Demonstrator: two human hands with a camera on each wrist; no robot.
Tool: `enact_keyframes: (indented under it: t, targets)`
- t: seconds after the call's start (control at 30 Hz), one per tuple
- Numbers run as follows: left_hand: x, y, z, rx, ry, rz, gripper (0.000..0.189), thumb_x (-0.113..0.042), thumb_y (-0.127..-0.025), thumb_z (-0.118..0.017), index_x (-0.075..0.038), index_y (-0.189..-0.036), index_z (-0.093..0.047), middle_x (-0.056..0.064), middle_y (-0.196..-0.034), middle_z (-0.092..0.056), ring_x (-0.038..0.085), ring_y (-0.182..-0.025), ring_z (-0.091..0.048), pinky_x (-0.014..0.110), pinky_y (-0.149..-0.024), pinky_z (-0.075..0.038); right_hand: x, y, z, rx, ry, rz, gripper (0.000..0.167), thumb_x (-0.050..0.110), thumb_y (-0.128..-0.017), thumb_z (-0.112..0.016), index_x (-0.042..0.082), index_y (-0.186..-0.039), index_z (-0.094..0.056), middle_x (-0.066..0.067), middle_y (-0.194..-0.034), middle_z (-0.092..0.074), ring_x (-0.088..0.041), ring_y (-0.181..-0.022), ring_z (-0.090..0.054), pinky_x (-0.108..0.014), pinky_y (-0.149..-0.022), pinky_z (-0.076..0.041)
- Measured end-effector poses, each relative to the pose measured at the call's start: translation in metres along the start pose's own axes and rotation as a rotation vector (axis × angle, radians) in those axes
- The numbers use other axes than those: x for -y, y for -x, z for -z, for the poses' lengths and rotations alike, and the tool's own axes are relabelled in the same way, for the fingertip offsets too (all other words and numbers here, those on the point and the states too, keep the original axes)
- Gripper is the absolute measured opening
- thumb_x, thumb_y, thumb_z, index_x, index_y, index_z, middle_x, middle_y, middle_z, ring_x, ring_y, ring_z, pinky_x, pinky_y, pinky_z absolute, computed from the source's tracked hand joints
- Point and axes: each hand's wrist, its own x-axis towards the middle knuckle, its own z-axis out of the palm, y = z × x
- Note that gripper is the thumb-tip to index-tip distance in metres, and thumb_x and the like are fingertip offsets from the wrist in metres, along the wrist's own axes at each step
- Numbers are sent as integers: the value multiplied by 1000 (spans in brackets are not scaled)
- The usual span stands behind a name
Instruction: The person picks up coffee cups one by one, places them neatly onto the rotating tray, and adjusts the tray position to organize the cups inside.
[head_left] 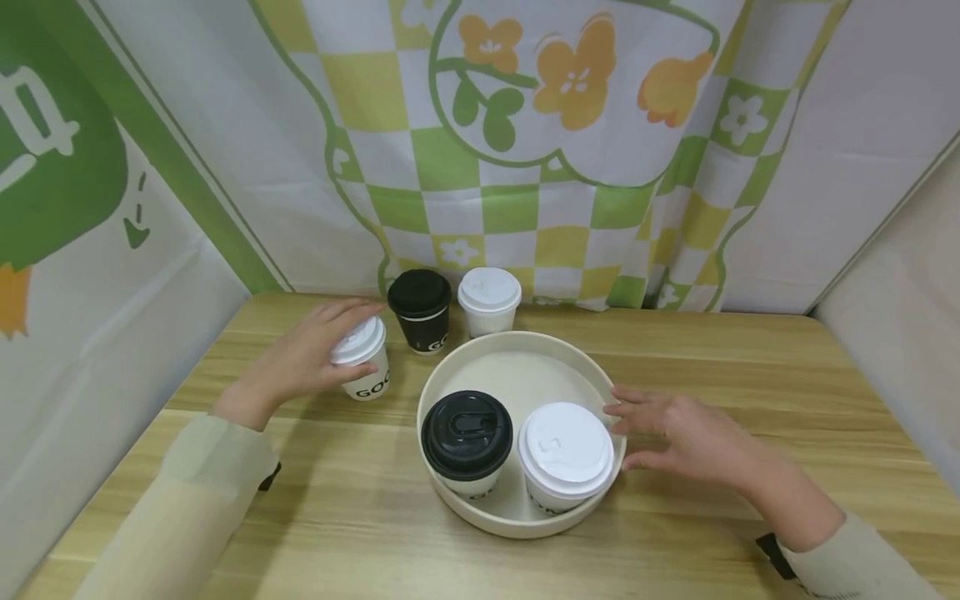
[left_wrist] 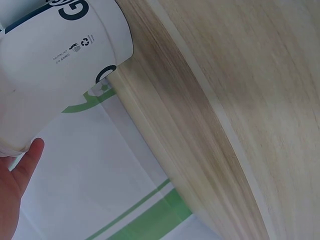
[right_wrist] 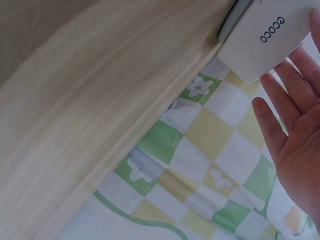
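On the left of the table, a white paper cup point(head_left: 372, 383) with a white lid stands upright. My left hand point(head_left: 303, 354) grips it near the lid, thumb and fingers on opposite sides; the left wrist view shows its printed wall. A round cream tray point(head_left: 517, 528) lies at the middle, holding a black-lidded cup point(head_left: 467, 433) and a white-lidded cup point(head_left: 566, 450) side by side at its near part. At the tray's right rim is my right hand point(head_left: 686, 437), its fingers loosely extended against the outer wall. In the right wrist view that wall point(right_wrist: 275, 37) reads "ecoco".
Behind the tray stand a black cup point(head_left: 422, 321) with a black lid and another white cup point(head_left: 490, 304). A checked flowered curtain point(head_left: 525, 208) hangs along the back edge of the wooden table point(head_left: 720, 358). Pale fabric walls flank both sides.
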Motion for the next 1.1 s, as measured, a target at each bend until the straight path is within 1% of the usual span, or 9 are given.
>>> enact_keyframes:
  t: [0.2,0.37,0.5,0.63,0.83,0.93,1.1]
  targets:
    - [-1,1,1,-4,4,13,76,-35,-82,-79,-9,-145,-47,18,-145,-49,41,-132,-45,59,-106,-40,6,2,0,-13,61,-3,36,41,-81,-78,20,-110,-75,-6,-130,-68,-31,-123,-62,-45,-86,-58]
    - [-2,2,3,3,-8,25,77,-37,-82,-79,-9,-146,-46,19,-146,-49,41,-131,-45,60,-104,-42,9,4,-2,-61,100,14,38,41,-78,-80,19,-108,-76,-5,-127,-69,-28,-122,-64,-41,-84,-59]
    - [-3,4,4,10,-14,31,77,-38,-82,-79,-9,-145,-46,19,-145,-49,41,-130,-46,59,-102,-43,13,5,-4,-119,146,52,41,44,-77,-80,17,-107,-76,-4,-122,-72,-26,-117,-66,-39,-82,-60]
    - [-4,5,5,8,-13,34,76,-38,-82,-79,-9,-145,-47,18,-144,-50,40,-129,-46,59,-100,-45,19,6,-4,-156,201,101,42,45,-78,-79,14,-106,-77,-3,-114,-75,-27,-113,-69,-40,-82,-60]
    - [-4,7,4,23,-12,51,75,-39,-84,-78,-13,-146,-47,18,-146,-48,41,-130,-45,60,-100,-45,25,7,-6,-165,253,157,40,43,-79,-79,12,-105,-77,-8,-112,-75,-31,-109,-70,-42,-80,-60]
    - [-4,8,3,21,-13,52,74,-39,-84,-77,-14,-146,-47,17,-146,-48,40,-130,-45,59,-99,-45,28,8,-6,-164,267,171,40,42,-78,-79,12,-105,-77,-8,-111,-75,-31,-107,-71,-43,-79,-60]
    - [-4,9,4,12,-15,45,73,-38,-84,-77,-14,-146,-48,17,-145,-49,40,-129,-46,59,-98,-46,33,9,-7,-159,290,174,41,45,-79,-78,13,-105,-77,-6,-112,-75,-30,-108,-71,-42,-78,-60]
